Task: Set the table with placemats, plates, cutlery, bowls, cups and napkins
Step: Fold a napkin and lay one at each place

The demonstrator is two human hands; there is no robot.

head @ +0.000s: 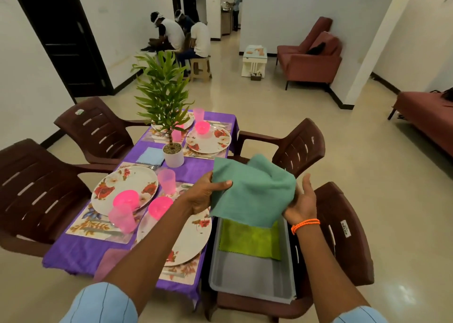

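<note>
**Teal napkin lifted over the bin**

We pinch the teal napkin (255, 190) at its left edge with our left hand (203, 195), thumb on top and fingers curled beneath. Our right hand (302, 203) sits at the cloth's right side, fingers loosely straight and relaxed, palm against the fabric. Just below our fingers a green napkin (250, 239) lies in the grey bin (250, 278). Left of our left fingers stand a pink cup (167, 181) and a floral plate (125, 188).

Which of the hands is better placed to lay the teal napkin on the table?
Left. The left hand pinches the teal napkin above the table; the right hand is over the grey bin.
</note>
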